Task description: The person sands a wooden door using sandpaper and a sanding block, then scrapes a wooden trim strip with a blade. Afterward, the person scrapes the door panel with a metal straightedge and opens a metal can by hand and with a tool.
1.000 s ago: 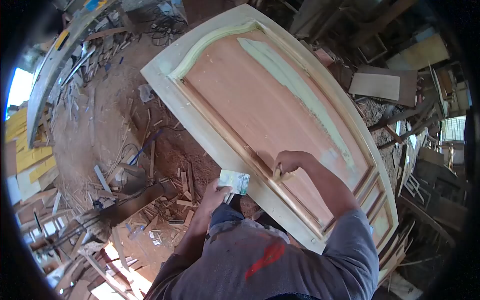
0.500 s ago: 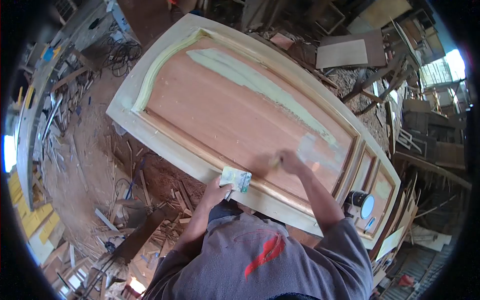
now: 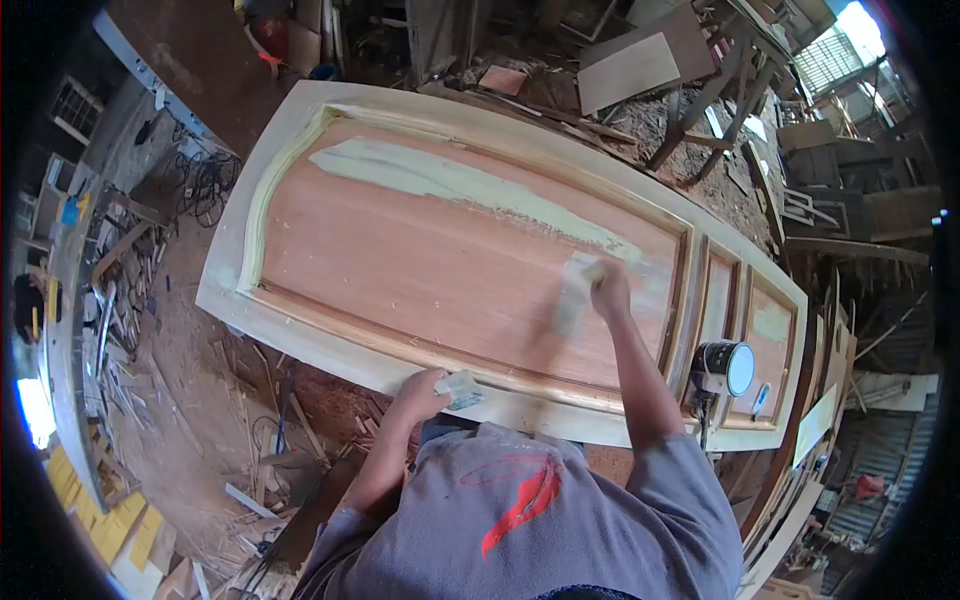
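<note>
A wooden door panel (image 3: 430, 240) lies flat in front of me, with pale green filler (image 3: 430, 180) smeared along its far side. My right hand (image 3: 610, 292) is closed on a small spreader (image 3: 594, 272) over the panel's right part, near a greyish-green patch (image 3: 574, 295). At the door's near edge my left hand (image 3: 420, 395) grips a small flat plate (image 3: 461, 390) smeared with pale green. A can with a pale blue top (image 3: 738, 369) stands on the door at the right, beside a small blue and white object (image 3: 762, 399).
Wood scraps litter the ground at the left, near a long curved board (image 3: 68, 350) and tangled cables (image 3: 208, 185). Boards (image 3: 635, 72) and a wooden trestle (image 3: 690, 130) stand beyond the door. Part of another person (image 3: 265, 30) shows at the top left.
The view has turned, so the door lies more level and the can shows. My right hand has moved farther over the panel to the right. The plate in my left hand is tilted lower.
</note>
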`<state>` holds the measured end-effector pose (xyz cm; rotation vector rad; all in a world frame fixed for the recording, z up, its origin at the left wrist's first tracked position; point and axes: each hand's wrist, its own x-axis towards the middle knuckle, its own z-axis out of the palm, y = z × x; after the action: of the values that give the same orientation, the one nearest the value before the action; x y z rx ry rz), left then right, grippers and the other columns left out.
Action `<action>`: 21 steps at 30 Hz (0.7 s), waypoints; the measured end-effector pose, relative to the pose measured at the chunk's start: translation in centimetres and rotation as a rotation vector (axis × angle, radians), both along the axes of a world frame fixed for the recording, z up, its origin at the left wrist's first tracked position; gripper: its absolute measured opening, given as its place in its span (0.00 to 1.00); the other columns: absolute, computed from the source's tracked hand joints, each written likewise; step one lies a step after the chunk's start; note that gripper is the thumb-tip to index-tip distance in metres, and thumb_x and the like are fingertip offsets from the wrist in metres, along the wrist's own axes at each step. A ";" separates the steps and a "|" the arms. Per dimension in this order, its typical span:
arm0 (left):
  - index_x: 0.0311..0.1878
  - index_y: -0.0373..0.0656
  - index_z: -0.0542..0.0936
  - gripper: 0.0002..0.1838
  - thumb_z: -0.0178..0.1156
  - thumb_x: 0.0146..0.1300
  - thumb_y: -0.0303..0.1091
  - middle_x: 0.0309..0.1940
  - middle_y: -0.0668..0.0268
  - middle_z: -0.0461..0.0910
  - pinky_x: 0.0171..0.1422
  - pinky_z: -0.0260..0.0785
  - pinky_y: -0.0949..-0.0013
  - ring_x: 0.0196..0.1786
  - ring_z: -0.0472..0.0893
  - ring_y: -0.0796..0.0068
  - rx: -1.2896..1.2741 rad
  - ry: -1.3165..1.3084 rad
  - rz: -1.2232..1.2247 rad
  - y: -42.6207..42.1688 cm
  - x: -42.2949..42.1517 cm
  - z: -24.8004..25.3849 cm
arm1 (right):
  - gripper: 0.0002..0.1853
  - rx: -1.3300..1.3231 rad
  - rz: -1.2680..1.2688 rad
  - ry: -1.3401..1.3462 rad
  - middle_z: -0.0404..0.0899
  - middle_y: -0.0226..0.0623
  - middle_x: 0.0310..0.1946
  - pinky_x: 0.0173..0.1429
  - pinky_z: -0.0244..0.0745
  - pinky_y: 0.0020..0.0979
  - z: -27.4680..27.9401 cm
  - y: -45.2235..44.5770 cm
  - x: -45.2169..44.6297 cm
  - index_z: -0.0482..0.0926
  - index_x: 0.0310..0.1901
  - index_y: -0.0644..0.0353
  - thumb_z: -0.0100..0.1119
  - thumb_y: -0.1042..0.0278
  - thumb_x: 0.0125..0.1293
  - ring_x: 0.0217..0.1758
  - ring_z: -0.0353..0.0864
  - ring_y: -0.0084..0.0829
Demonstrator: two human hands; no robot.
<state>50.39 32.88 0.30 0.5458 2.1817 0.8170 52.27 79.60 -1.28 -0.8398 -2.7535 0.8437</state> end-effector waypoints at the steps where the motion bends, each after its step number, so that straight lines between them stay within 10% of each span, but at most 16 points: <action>1: 0.58 0.35 0.84 0.25 0.69 0.58 0.37 0.53 0.43 0.87 0.66 0.78 0.49 0.59 0.85 0.42 -0.029 -0.005 -0.016 0.4 -0.2 0.5 | 0.11 0.273 -0.142 0.054 0.90 0.52 0.48 0.53 0.84 0.48 -1.5 1.4 -0.8 0.87 0.47 0.63 0.64 0.68 0.66 0.49 0.90 0.47; 3: 0.57 0.35 0.84 0.24 0.69 0.57 0.36 0.53 0.43 0.87 0.66 0.77 0.49 0.59 0.85 0.42 -0.053 0.000 -0.020 1.0 -0.6 0.8 | 0.10 -0.148 -0.259 0.092 0.90 0.51 0.45 0.52 0.84 0.49 -10.0 2.9 -1.2 0.88 0.45 0.63 0.66 0.69 0.64 0.47 0.90 0.46; 6: 0.58 0.36 0.82 0.24 0.69 0.57 0.34 0.53 0.43 0.86 0.68 0.76 0.47 0.60 0.84 0.40 -0.056 0.040 0.015 1.1 -0.7 -0.3 | 0.09 0.117 0.484 -0.543 0.91 0.47 0.44 0.54 0.84 0.44 -13.1 -2.6 -2.5 0.88 0.43 0.62 0.67 0.68 0.65 0.46 0.91 0.41; 8: 0.59 0.36 0.80 0.25 0.69 0.57 0.33 0.54 0.43 0.86 0.70 0.74 0.46 0.61 0.83 0.39 -0.087 0.085 0.046 1.0 -0.3 -1.0 | 0.09 -0.560 0.838 -0.561 0.91 0.45 0.48 0.56 0.84 0.42 -0.8 -8.7 -1.3 0.89 0.44 0.60 0.63 0.70 0.68 0.49 0.91 0.41; 12: 0.63 0.40 0.77 0.29 0.71 0.57 0.32 0.59 0.44 0.82 0.74 0.70 0.45 0.66 0.78 0.40 -0.058 0.217 0.119 1.0 0.9 -1.6 | 0.09 -0.722 0.216 0.119 0.91 0.44 0.48 0.56 0.84 0.41 -5.1 -1.0 -0.2 0.90 0.46 0.58 0.64 0.72 0.67 0.50 0.90 0.40; 14: 0.63 0.40 0.76 0.30 0.70 0.55 0.32 0.58 0.44 0.79 0.75 0.68 0.43 0.66 0.77 0.39 -0.032 0.252 0.123 1.5 1.3 -1.2 | 0.09 -0.304 -0.137 0.240 0.91 0.44 0.47 0.54 0.83 0.41 -7.4 6.5 -0.4 0.89 0.48 0.56 0.64 0.70 0.69 0.50 0.90 0.38; 15: 0.62 0.40 0.76 0.30 0.71 0.54 0.31 0.59 0.45 0.78 0.75 0.68 0.43 0.67 0.76 0.40 -0.058 0.289 0.111 1.8 1.7 -1.0 | 0.09 0.305 -0.222 0.115 0.91 0.44 0.46 0.52 0.83 0.42 -5.4 8.5 0.2 0.89 0.48 0.57 0.63 0.67 0.72 0.49 0.90 0.37; 18: 0.63 0.41 0.77 0.31 0.71 0.52 0.31 0.60 0.50 0.73 0.75 0.66 0.43 0.67 0.72 0.41 -0.093 0.404 0.071 2.2 1.9 -0.9 | 0.10 0.048 -0.403 0.142 0.90 0.46 0.41 0.49 0.83 0.45 -7.2 10.0 0.7 0.88 0.47 0.59 0.62 0.64 0.74 0.45 0.90 0.41; 20: 0.64 0.42 0.77 0.32 0.71 0.52 0.31 0.60 0.50 0.73 0.76 0.66 0.43 0.67 0.72 0.41 -0.077 0.426 0.091 2.5 1.8 -0.8 | 0.17 -0.219 -0.342 0.126 0.90 0.49 0.36 0.44 0.84 0.47 -18.9 6.9 -1.7 0.88 0.43 0.60 0.71 0.54 0.64 0.36 0.90 0.45; 21: 0.64 0.42 0.77 0.32 0.71 0.52 0.30 0.60 0.50 0.73 0.76 0.65 0.43 0.68 0.72 0.42 -0.072 0.433 0.104 2.7 2.0 -0.9 | 0.16 -0.265 0.002 -0.194 0.91 0.50 0.38 0.49 0.84 0.47 -13.8 1.6 -2.8 0.89 0.41 0.61 0.70 0.55 0.62 0.40 0.90 0.46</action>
<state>52.40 35.59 -0.57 0.6216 2.6427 0.7200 49.52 81.18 -15.03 -1.0130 -2.8456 1.2073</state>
